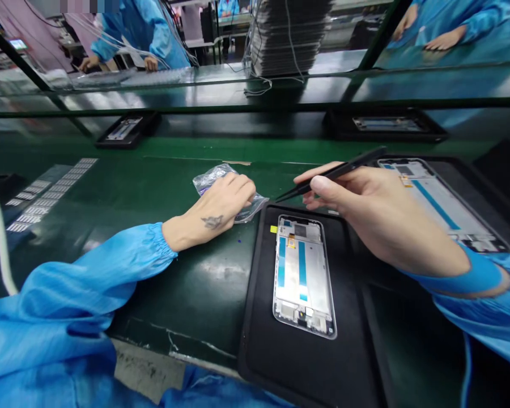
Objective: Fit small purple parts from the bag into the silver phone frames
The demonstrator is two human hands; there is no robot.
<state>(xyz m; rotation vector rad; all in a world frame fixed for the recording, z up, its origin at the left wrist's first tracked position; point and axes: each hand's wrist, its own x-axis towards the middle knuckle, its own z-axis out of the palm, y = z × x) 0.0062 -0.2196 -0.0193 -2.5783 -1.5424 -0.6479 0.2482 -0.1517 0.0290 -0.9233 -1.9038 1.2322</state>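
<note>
My left hand is closed over a clear plastic bag on the green bench, its fingertips mostly hidden; something purple shows inside the bag. In my right hand is a pair of black tweezers, gripped between thumb and fingers. Their tips point left, close to the bag's right edge and above the tray's top corner. Below them a phone frame with blue strips and a gold flex piece lies in a black tray. A yellow tab sticks out at its upper left.
Another phone frame lies in a tray at right, under my right forearm. Two more trays stand along the bench's back. Label strips lie at left, near a white cable. Co-workers in blue sleeves are across the bench.
</note>
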